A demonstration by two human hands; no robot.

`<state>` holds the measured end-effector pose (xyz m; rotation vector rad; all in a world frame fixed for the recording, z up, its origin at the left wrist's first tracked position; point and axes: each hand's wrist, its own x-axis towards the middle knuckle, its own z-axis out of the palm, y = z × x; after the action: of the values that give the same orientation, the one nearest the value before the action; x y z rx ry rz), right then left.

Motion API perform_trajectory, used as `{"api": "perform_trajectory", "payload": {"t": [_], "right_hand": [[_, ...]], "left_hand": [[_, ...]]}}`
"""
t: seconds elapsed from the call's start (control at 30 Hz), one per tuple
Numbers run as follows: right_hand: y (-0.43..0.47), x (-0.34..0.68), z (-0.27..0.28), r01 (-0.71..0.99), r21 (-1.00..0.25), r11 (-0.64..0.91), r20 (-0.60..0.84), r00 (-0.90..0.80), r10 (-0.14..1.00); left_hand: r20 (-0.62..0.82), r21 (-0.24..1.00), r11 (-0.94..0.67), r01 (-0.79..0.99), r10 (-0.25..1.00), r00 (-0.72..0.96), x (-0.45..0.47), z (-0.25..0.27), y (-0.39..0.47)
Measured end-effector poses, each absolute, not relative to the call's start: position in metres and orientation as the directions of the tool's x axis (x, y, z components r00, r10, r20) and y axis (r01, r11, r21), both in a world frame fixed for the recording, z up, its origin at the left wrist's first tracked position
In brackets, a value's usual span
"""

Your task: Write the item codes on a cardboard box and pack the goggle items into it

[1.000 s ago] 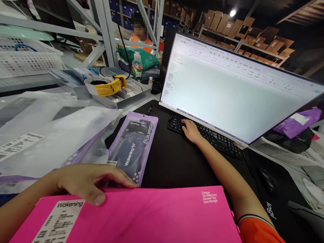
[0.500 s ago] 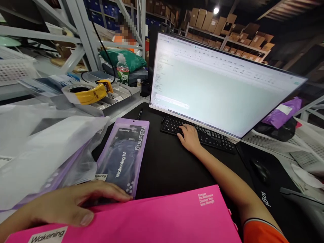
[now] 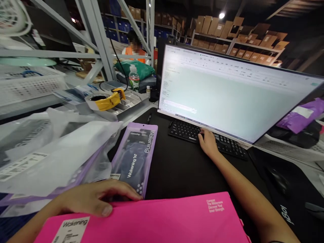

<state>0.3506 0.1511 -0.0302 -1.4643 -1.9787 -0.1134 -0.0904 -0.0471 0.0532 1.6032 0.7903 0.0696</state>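
Observation:
A bright pink box (image 3: 157, 222) with a white "Wakening" label lies across the near side. My left hand (image 3: 101, 199) grips its far edge, thumb on the pink face and fingers behind. My right hand (image 3: 209, 143) rests on the middle of a black keyboard (image 3: 186, 131), fingers over the keys and holding nothing. The keyboard sits below a lit monitor (image 3: 227, 98) showing a mostly pale document window. Just beyond my left fingers lies a purple-edged "Wakening" pouch (image 3: 135, 158) with a dark item inside. Its lower end is partly covered by my hand and the box.
Clear plastic packages (image 3: 65, 152) pile up at left. Behind them stands a divided tray (image 3: 126, 106) with a yellow tape dispenser (image 3: 108, 101). A drink bottle (image 3: 133, 78) is farther back. A black mouse (image 3: 277, 180) lies right. Someone in orange (image 3: 135, 50) is beyond the frame.
My right hand has shifted to the right along the keyboard. My left hand keeps its hold on the pink box. The camera view has turned slightly left.

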Motion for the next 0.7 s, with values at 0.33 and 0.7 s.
{"api": "perform_trajectory", "payload": {"t": [0.33,0.7], "right_hand": [[0.136,0.353,-0.032,0.876,-0.175,0.450,0.653,-0.239,0.719],[0.107,0.442,-0.031,0.927,-0.224,0.300,0.610,-0.107,0.785]], "left_hand": [[-0.253,0.936,-0.066,0.346,0.556,0.792,-0.092,0.044,-0.048],[-0.302,0.901,-0.111,0.419,0.532,0.791,-0.104,0.030,-0.054]]}}
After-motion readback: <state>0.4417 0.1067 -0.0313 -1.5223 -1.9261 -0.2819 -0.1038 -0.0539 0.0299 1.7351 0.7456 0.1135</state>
